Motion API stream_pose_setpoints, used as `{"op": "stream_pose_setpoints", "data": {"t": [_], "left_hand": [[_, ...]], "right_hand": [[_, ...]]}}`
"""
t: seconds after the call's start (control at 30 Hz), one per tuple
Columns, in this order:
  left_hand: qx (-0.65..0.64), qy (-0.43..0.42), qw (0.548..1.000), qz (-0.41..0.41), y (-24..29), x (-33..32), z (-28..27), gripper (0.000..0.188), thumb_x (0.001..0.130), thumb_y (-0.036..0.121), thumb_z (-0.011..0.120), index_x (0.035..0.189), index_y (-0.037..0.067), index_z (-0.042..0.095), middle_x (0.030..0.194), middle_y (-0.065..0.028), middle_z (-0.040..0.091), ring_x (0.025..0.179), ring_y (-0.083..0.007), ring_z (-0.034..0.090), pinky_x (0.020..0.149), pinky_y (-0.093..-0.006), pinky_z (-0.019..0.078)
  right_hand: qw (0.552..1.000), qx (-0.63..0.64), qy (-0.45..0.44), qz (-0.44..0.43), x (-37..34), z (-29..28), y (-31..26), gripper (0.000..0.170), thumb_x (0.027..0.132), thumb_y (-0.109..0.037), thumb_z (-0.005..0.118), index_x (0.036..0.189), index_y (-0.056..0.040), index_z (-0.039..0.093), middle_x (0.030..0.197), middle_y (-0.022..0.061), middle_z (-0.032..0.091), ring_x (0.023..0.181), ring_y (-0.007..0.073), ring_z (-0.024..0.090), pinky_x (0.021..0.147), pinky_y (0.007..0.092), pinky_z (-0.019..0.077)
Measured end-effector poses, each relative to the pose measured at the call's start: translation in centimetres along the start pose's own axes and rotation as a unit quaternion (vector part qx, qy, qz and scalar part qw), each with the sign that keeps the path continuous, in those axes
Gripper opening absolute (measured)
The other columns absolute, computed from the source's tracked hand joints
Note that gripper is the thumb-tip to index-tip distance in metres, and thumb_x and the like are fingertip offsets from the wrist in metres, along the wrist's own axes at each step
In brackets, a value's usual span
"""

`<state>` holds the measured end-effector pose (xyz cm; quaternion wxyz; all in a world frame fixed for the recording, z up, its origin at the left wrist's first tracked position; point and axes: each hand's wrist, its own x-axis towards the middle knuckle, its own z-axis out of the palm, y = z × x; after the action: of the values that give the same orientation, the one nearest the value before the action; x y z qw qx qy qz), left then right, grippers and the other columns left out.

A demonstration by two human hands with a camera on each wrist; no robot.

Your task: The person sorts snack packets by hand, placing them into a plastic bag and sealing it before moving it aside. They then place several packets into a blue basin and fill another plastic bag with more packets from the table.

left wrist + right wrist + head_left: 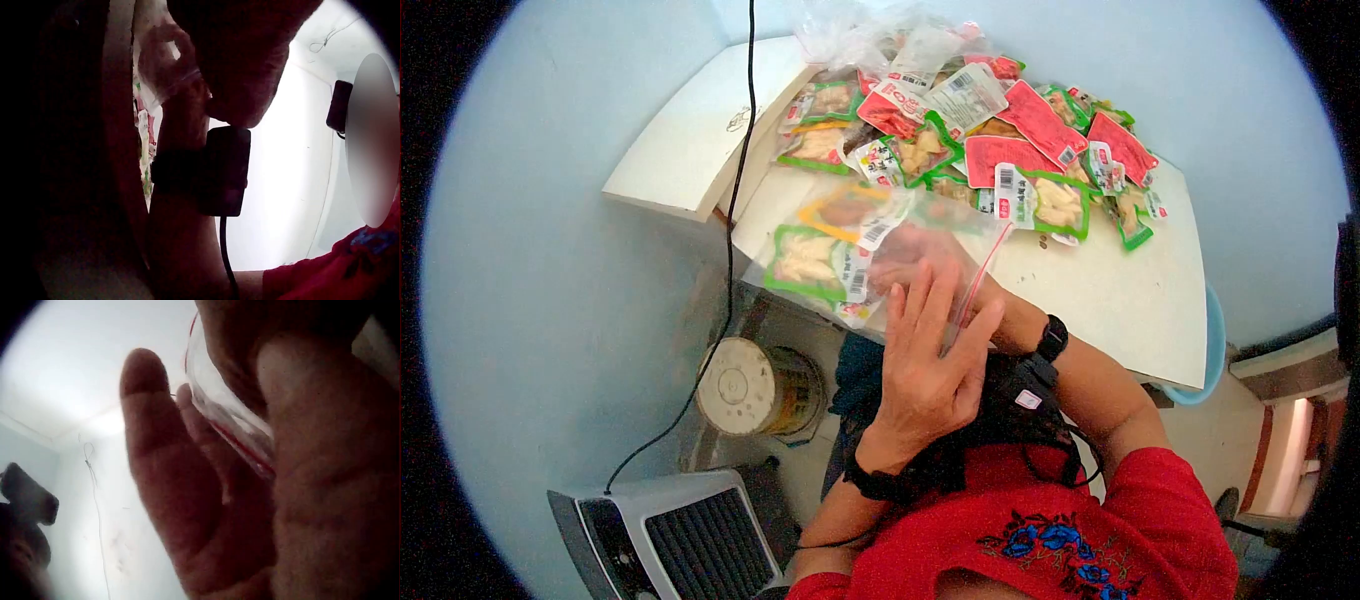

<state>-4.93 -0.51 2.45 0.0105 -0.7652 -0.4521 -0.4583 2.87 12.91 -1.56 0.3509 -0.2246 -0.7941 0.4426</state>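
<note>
My right hand [915,262] is inside a clear zip bag [972,228] with a red strip at its mouth; plastic and my left hand partly cover its fingers, so their grip is unclear. Beyond it in the bag lie a green-edged packet [805,262] and a yellow-edged packet [840,212]. My left hand [930,365] has its fingers extended over the bag near its mouth. In the right wrist view, the left hand [200,481] shows beside the red-edged plastic [240,440]. The left wrist view is dark, with the left hand [244,56] above the right forearm [181,225].
Many sealed food packets [920,150] are heaped along the back of the white table [1120,290]. A white board [700,140] stands at the left, with a black cable [738,190] hanging before it. Below are a lidded bucket [740,385] and a grey appliance [700,540].
</note>
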Motion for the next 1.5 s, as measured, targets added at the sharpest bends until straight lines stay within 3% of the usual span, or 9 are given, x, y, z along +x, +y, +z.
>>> {"op": "stream_pose_setpoints", "data": {"t": [0.23, 0.3, 0.43, 0.73, 0.83, 0.93, 1.07, 1.13, 1.5], "left_hand": [[-0.002, 0.02, 1.0, -0.017, -0.9, -1.8, -1.1, 0.069, 0.084, 0.024, 0.068, 0.142, -0.001, 0.039, 0.146, -0.0291, 0.038, 0.136, -0.0491, 0.035, 0.113, -0.0567, 0.0247], [0.019, 0.017, 0.999, -0.028, -1.4, -2.2, -1.2, 0.076, 0.082, 0.027, 0.071, 0.143, -0.001, 0.036, 0.148, -0.0282, 0.035, 0.137, -0.0489, 0.032, 0.113, -0.0571, 0.0241], [0.106, -0.011, 0.991, -0.081, -3.1, -3.5, -0.9, 0.087, 0.073, 0.026, 0.078, 0.144, -0.001, 0.035, 0.152, -0.025, 0.031, 0.141, -0.0457, 0.026, 0.114, -0.0557, 0.0227], [0.106, -0.038, 0.988, -0.104, -4.1, -3.3, -1.3, 0.08, 0.073, 0.019, 0.076, 0.145, 0.013, 0.041, 0.154, -0.0214, 0.029, 0.141, -0.0446, 0.026, 0.111, -0.0598, 0.0241], [0.146, -0.06, 0.984, -0.084, -4.3, -3.6, -0.8, 0.062, 0.08, 0.018, 0.07, 0.14, 0.02, 0.051, 0.152, -0.0185, 0.034, 0.14, -0.0428, 0.031, 0.11, -0.0601, 0.0262], [0.15, -0.045, 0.985, -0.073, -4.3, -3.6, -0.2, 0.048, 0.087, 0.014, 0.063, 0.133, 0.022, 0.057, 0.148, -0.0167, 0.041, 0.138, -0.041, 0.036, 0.109, -0.0601, 0.0278], [0.127, -0.035, 0.989, -0.065, -4.1, -3.4, 0.2, 0.043, 0.089, 0.01, 0.06, 0.131, 0.022, 0.06, 0.146, -0.0164, 0.044, 0.136, -0.0401, 0.039, 0.109, -0.0598, 0.0284], [0.118, -0.033, 0.99, -0.068, -4.2, -3.5, 0.4, 0.043, 0.089, 0.01, 0.059, 0.131, 0.021, 0.06, 0.146, -0.0168, 0.044, 0.136, -0.0403, 0.038, 0.11, -0.0597, 0.0277], [-0.023, -0.002, 0.992, -0.125, -4.4, -3.6, -0.1, 0.041, 0.089, 0.002, 0.052, 0.127, 0.015, 0.063, 0.147, -0.0167, 0.043, 0.14, -0.0381, 0.033, 0.115, -0.0559, 0.0155]], "right_hand": [[0.947, -0.271, -0.045, -0.168, 1.2, -1.2, -1.0, 0.008, 0.084, -0.014, 0.064, 0.081, -0.0059, 0.064, 0.089, 0.0003, 0.065, 0.073, 0.0141, 0.058, 0.064, 0.0317, 0.0468], [0.999, 0.003, 0.016, 0.042, 1.2, -0.2, -2.7, 0.012, 0.084, -0.015, 0.066, 0.079, -0.0046, 0.063, 0.08, 0.0011, 0.064, 0.066, 0.0124, 0.056, 0.06, 0.0297, 0.0449], [0.897, 0.329, 0.143, 0.257, 1.3, 1.0, -5.8, 0.02, 0.084, -0.019, 0.07, 0.076, -0.0025, 0.064, 0.067, 0.0007, 0.059, 0.056, 0.0083, 0.051, 0.051, 0.0269, 0.0394], [0.957, 0.068, -0.034, 0.279, -1.0, -1.0, -3.0, 0.019, 0.091, -0.021, 0.065, 0.09, -0.0014, 0.068, 0.075, -0.0003, 0.061, 0.065, 0.0077, 0.054, 0.055, 0.0241, 0.0433], [0.99, -0.054, -0.095, 0.087, -2.2, -1.7, -1.9, 0.02, 0.094, -0.017, 0.06, 0.104, -0.0001, 0.066, 0.087, 0.0003, 0.063, 0.077, 0.0089, 0.057, 0.065, 0.0243, 0.0486], [0.965, 0.167, -0.025, 0.199, -3.8, -1.1, -1.7, 0.027, 0.092, -0.028, 0.062, 0.096, -0.0012, 0.067, 0.081, 0.0103, 0.067, 0.073, 0.0168, 0.064, 0.065, 0.033, 0.0517], [0.976, 0.203, 0.012, 0.084, -5.1, -1.1, 1.6, 0.025, 0.092, -0.02, 0.061, 0.108, -0.0018, 0.067, 0.095, 0.0062, 0.069, 0.081, 0.0129, 0.064, 0.07, 0.0291, 0.0533], [0.869, 0.447, 0.075, 0.198, -5.5, -0.2, -1.5, 0.027, 0.092, -0.018, 0.06, 0.113, -0.0027, 0.066, 0.099, 0.0056, 0.07, 0.084, 0.0137, 0.065, 0.074, 0.0286, 0.0539], [0.992, -0.061, -0.077, 0.083, -4.5, -3.8, -4.1, 0.033, 0.089, -0.01, 0.06, 0.12, 0.0006, 0.06, 0.119, 0.0167, 0.061, 0.11, 0.0255, 0.059, 0.097, 0.0363, 0.0458]]}}
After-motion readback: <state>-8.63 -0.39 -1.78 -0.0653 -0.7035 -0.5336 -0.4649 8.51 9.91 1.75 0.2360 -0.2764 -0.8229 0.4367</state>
